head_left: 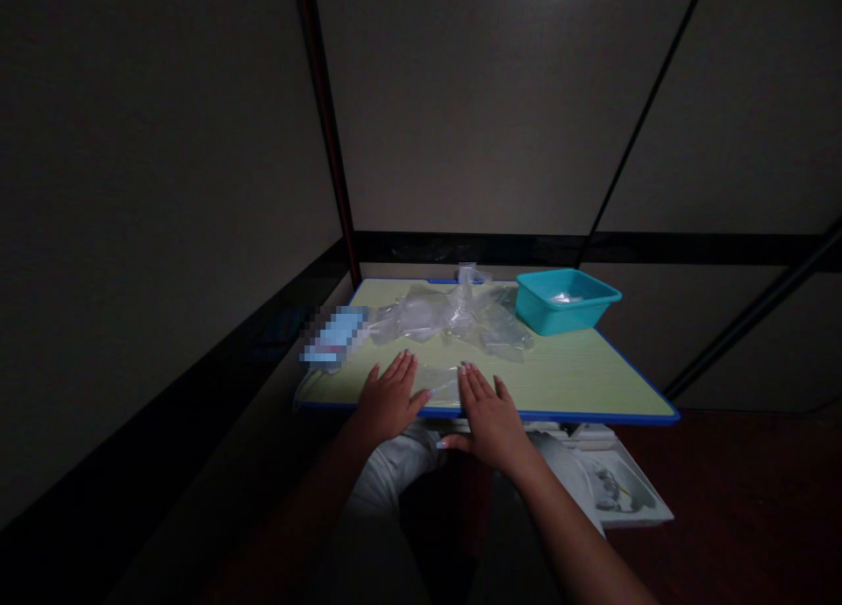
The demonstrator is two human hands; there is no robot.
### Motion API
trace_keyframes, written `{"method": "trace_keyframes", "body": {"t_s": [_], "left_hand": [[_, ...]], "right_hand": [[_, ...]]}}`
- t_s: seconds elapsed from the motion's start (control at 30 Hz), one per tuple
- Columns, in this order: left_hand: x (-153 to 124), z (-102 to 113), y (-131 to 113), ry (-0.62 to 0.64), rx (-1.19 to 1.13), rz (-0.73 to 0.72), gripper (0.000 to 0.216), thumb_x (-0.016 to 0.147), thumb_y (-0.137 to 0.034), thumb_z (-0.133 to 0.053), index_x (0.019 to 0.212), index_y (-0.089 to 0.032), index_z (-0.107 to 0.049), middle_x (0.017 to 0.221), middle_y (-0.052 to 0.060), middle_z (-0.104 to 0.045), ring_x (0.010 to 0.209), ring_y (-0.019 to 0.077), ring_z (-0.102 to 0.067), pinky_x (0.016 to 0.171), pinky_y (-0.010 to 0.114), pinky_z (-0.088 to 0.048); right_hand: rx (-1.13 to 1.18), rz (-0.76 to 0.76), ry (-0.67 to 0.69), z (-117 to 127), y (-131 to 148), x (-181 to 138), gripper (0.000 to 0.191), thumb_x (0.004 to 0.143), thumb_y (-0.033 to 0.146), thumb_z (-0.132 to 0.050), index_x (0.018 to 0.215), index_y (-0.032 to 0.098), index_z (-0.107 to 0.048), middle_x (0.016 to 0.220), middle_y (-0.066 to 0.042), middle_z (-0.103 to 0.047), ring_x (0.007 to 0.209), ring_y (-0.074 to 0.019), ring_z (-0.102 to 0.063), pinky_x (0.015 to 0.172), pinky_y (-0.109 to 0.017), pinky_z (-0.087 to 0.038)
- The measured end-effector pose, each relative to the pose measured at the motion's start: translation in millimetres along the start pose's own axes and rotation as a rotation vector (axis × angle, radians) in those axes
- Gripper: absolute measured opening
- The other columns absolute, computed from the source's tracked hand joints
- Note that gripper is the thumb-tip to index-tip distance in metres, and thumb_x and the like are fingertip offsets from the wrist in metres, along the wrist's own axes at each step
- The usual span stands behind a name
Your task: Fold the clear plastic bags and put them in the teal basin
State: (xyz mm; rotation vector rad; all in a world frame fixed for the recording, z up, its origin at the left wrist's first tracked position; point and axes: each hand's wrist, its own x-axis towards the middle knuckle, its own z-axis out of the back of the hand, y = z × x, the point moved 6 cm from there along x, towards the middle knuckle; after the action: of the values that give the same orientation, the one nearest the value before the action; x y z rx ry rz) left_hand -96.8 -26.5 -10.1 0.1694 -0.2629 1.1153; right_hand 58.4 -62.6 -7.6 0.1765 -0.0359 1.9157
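Observation:
A clear plastic bag (439, 382) lies flat near the front edge of the small table (572, 377). My left hand (389, 396) rests at the bag's left side, palm down with the fingers stretched forward. On its right side lies my right hand (490, 412), fingers extended and the thumb down past the table's blue edge. Neither hand grips anything that I can see. Beyond my fingers spreads a loose heap of crumpled clear plastic bags (424, 314).
A turquoise plastic basin (559, 316) with something clear inside stands at the table's back right. At the left edge is a blurred-out lit device (337, 335) with a white cable. Below the table, a white tray (631, 522) holds small items. Walls close in behind and left.

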Motion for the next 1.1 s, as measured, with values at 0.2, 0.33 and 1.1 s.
{"method": "trace_keyframes", "body": {"t_s": [0.2,0.33,1.1], "left_hand": [[-5,10,-25,-0.039,-0.05,-0.18,0.064,0.089,-0.055,-0.037,0.141,-0.02,-0.03,0.148,0.011,-0.03,0.138,0.0236,-0.023,0.109,0.048,-0.019],[-5,9,-34,0.016,-0.091,-0.329,0.073,0.084,-0.065,-0.036,0.143,-0.022,-0.026,0.148,0.009,-0.03,0.138,0.0222,-0.023,0.111,0.047,-0.015],[-5,3,-28,-0.042,-0.083,-0.25,0.067,0.086,-0.056,-0.044,0.141,-0.02,-0.03,0.147,0.009,-0.033,0.136,0.0209,-0.027,0.111,0.043,-0.019]], "right_hand": [[0.189,0.054,0.03,0,-9,4,0.105,0.068,0.066,-0.06,0.143,0.003,-0.024,0.147,-0.025,-0.017,0.138,-0.0323,-0.014,0.11,-0.053,-0.014],[0.667,0.018,-0.056,10,-37,9,0.088,0.076,0.058,-0.057,0.143,0.009,-0.026,0.147,-0.021,-0.023,0.136,-0.0274,-0.024,0.107,-0.045,-0.029],[1.603,-0.348,-0.084,14,-48,11,0.041,0.067,0.04,-0.073,0.099,0.025,-0.053,0.09,0.0,-0.063,0.082,-0.0168,-0.059,0.066,-0.028,-0.049]]}}
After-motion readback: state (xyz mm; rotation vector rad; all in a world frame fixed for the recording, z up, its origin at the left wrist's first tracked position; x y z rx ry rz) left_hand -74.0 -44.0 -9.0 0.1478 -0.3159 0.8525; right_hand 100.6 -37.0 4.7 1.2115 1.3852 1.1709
